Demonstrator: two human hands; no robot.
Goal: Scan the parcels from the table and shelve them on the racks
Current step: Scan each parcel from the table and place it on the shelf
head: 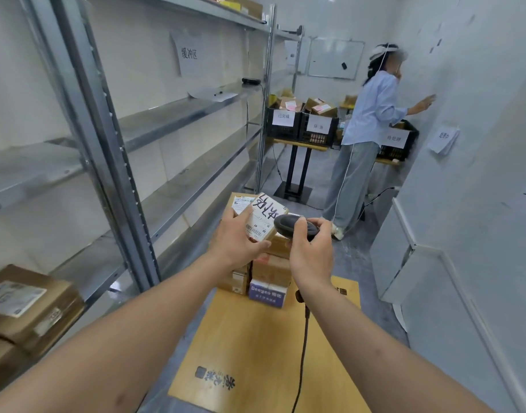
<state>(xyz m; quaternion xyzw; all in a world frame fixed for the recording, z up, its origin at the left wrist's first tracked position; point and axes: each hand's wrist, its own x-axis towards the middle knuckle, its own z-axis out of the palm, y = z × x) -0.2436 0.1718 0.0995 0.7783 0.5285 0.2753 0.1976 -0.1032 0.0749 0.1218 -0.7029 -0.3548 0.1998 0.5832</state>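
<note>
My left hand (236,236) grips a small cardboard parcel (266,217) with a white label, black handwriting and barcodes facing me, held above the table. My right hand (311,248) grips a black corded barcode scanner (294,225), its head right beside the parcel's label. Below them, a stack of several parcels (269,274) stands at the far end of the wooden table (264,347); one carries a blue "Deeyeo" band. The metal rack (172,114) runs along my left, most shelves bare. Brown parcels (29,302) lie on a low shelf at the lower left.
Another person (366,135) stands at the far right by the wall, touching it. Black labelled crates (303,126) with boxes sit on a stand at the back. White cabinets (410,263) line the right side. The scanner cable (303,353) hangs across the table.
</note>
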